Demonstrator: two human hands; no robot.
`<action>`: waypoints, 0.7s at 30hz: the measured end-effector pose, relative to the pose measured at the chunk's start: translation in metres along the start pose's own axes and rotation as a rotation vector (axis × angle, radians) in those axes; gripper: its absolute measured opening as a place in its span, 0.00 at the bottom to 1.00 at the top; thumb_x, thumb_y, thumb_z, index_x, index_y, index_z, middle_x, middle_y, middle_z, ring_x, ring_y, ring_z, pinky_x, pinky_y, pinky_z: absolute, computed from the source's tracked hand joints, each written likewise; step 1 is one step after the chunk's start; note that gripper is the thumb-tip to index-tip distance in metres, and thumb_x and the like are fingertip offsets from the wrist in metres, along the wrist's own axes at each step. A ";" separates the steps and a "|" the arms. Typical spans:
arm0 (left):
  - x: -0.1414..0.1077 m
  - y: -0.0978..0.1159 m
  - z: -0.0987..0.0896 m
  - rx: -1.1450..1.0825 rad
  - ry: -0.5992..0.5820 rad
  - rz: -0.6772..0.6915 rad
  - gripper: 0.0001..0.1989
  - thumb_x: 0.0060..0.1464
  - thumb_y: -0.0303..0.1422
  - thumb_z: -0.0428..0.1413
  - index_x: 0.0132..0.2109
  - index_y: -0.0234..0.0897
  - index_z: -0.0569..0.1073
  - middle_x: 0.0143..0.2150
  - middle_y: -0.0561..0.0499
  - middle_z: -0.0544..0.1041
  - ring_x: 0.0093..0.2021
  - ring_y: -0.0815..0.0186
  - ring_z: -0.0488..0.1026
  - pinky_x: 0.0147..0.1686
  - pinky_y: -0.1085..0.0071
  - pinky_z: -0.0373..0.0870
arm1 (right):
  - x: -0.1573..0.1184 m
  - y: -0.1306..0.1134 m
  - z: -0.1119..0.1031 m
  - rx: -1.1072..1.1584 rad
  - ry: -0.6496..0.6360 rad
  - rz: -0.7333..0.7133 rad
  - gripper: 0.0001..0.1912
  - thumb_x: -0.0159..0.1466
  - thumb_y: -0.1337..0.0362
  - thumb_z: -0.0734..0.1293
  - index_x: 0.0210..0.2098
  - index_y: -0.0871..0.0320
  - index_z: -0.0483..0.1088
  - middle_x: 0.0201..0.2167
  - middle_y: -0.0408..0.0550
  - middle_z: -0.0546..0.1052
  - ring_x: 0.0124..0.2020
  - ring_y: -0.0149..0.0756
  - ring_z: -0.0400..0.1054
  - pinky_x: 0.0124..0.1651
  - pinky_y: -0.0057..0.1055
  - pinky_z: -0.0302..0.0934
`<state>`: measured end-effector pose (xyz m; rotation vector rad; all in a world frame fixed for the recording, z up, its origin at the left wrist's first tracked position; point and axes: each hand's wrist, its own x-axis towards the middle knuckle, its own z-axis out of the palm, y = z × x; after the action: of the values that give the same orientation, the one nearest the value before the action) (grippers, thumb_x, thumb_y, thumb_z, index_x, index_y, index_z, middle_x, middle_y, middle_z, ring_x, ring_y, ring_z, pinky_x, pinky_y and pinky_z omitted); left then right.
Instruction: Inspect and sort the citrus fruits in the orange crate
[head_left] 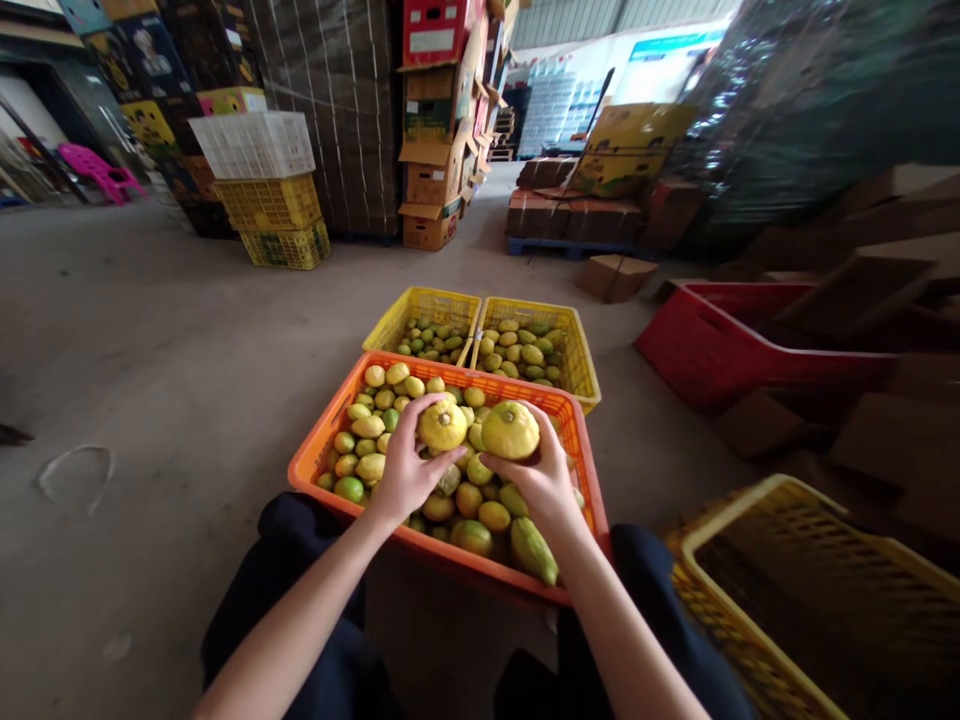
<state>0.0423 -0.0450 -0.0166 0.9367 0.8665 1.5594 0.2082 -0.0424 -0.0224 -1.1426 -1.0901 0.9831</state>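
My left hand point(411, 462) is closed round a yellow lemon point(442, 426), its stem end turned toward me. In my right hand point(546, 470) is a second, slightly larger lemon point(510, 430), yellow with a greenish top. Both fruits are held side by side, a small gap between them, above an orange plastic crate point(330, 425). Many yellow and green lemons point(370, 467) fill that crate, some hidden under my hands. A long green lemon point(533, 551) lies near the crate's front right corner.
Two yellow crates point(579, 345) with more lemons stand just beyond the orange one. To the right are a red bin point(690, 345), loose cardboard and a yellow basket point(780, 590). Stacked crates point(270, 205) and cartons point(431, 185) stand farther back.
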 end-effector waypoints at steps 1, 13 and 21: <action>0.001 -0.003 -0.002 0.054 -0.018 0.032 0.28 0.38 0.20 0.71 0.48 0.40 0.76 0.58 0.47 0.75 0.67 0.54 0.65 0.62 0.70 0.66 | 0.000 0.000 0.000 -0.011 -0.006 -0.004 0.32 0.45 0.67 0.78 0.50 0.49 0.71 0.49 0.43 0.78 0.51 0.45 0.71 0.56 0.40 0.65; 0.002 -0.004 -0.007 0.197 -0.069 0.047 0.32 0.38 0.30 0.73 0.50 0.42 0.67 0.55 0.45 0.74 0.55 0.55 0.74 0.48 0.65 0.75 | -0.002 0.000 0.004 0.108 -0.012 0.130 0.31 0.44 0.62 0.80 0.47 0.48 0.70 0.42 0.40 0.79 0.43 0.40 0.74 0.46 0.34 0.69; 0.009 0.001 -0.009 -0.301 -0.095 -0.319 0.29 0.45 0.32 0.69 0.55 0.41 0.72 0.51 0.46 0.79 0.56 0.52 0.75 0.54 0.57 0.75 | 0.003 -0.001 0.007 0.540 -0.030 0.320 0.17 0.50 0.57 0.77 0.36 0.53 0.71 0.31 0.41 0.79 0.28 0.34 0.72 0.25 0.27 0.66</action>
<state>0.0329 -0.0363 -0.0181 0.6170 0.6546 1.3127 0.2021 -0.0382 -0.0202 -0.8655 -0.6100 1.4433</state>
